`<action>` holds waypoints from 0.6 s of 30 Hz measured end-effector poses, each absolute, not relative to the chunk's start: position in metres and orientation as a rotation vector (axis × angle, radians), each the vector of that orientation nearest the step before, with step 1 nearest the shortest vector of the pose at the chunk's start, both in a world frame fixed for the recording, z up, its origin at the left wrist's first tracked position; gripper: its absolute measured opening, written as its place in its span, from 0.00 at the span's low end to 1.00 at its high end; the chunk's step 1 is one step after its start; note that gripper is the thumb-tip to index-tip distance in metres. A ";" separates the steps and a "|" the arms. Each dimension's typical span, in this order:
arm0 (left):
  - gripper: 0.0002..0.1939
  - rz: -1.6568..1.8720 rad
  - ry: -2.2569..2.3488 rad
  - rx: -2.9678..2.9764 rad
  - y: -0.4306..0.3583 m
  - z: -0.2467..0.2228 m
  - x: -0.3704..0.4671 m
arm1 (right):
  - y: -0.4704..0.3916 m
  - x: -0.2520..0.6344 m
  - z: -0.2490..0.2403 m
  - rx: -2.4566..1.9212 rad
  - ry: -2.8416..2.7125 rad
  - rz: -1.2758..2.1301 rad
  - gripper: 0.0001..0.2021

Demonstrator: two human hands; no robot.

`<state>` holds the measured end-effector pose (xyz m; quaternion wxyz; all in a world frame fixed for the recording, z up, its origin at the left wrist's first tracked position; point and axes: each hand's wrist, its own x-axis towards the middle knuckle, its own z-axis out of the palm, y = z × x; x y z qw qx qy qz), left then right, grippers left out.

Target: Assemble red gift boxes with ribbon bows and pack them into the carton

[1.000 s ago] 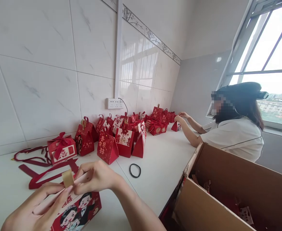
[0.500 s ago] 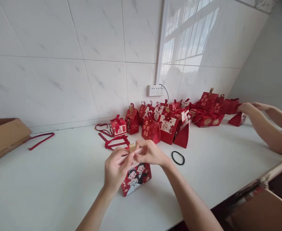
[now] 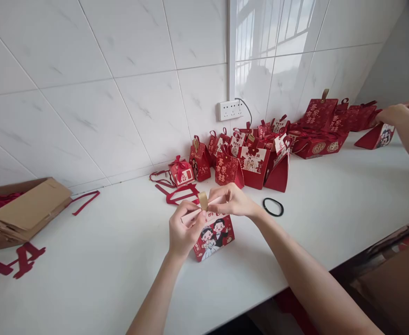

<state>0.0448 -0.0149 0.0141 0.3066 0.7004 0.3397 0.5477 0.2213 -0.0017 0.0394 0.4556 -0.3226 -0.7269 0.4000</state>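
Observation:
A red gift box printed with a cartoon bride and groom stands on the white table in front of me. My left hand pinches the pale top edge on its left side. On the right side, my right hand grips the same top edge, fingers closed. Between my hands a gold ribbon loop sticks up from the top. Just behind lie loose red ribbons and a small red box with a bow.
Several finished-looking red gift boxes line the tiled wall. A black hair tie lies to the right. At left sits an open cardboard box with red ribbons inside. Another person's hand touches boxes at far right.
My view has shifted, bringing more of the cardboard box into sight. Both hands still hold the top of the box, and the gold loop between them shows more fully.

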 end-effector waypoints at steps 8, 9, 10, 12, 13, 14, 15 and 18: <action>0.09 1.492 0.927 1.915 -0.014 0.011 0.044 | 0.000 0.221 0.040 -0.817 -1.810 0.991 0.05; 0.09 1.519 0.949 1.935 -0.014 0.011 0.045 | 0.001 0.220 0.039 -0.831 -1.824 0.968 0.05; 0.09 1.560 0.982 1.944 -0.013 0.011 0.045 | 0.002 0.218 0.037 -0.851 -1.828 0.890 0.06; 0.09 1.687 1.090 1.894 -0.012 0.011 0.045 | 0.003 0.209 0.032 -0.900 -1.784 0.567 0.10; 0.09 1.775 1.158 1.830 -0.012 0.011 0.046 | 0.002 0.204 0.029 -0.918 -1.738 0.369 0.13; 0.09 1.867 1.223 1.745 -0.011 0.010 0.046 | 0.002 0.198 0.026 -0.923 -1.695 0.194 0.16; 0.11 1.951 1.280 1.649 -0.011 0.009 0.047 | 0.000 0.191 0.022 -0.914 -1.680 0.070 0.19; 0.20 1.983 1.235 1.519 -0.010 0.004 0.048 | -0.004 0.175 0.014 -0.821 -1.844 0.053 0.30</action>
